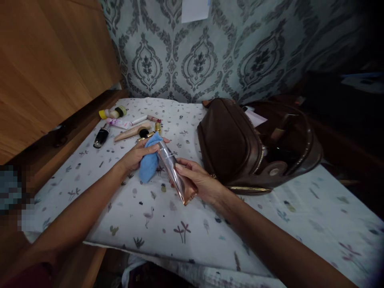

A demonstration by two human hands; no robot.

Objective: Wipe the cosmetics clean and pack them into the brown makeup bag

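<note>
My left hand (141, 154) grips a blue cloth (149, 166), pressed around the capped end of a shiny metallic squeeze tube (172, 168). The tube slants down to the right, and its flat, copper-tinted end lies in my right hand (198, 180), fingers closed round it. Both hands are above a white printed cloth. Just beyond my left hand lie a beige tube (130, 133), a round black-topped item (143, 132) and a gold-coloured piece (157, 127). The cloth hides part of the tube's cap.
An unzipped brown leather bag (228, 140) stands right of my hands. At the back left lie a dark bottle (101, 137), a pink-and-white tube (117, 123) and a yellow-capped item (103, 114). A wooden panel (54, 56) borders the left; patterned wallpaper (198, 60) rises behind.
</note>
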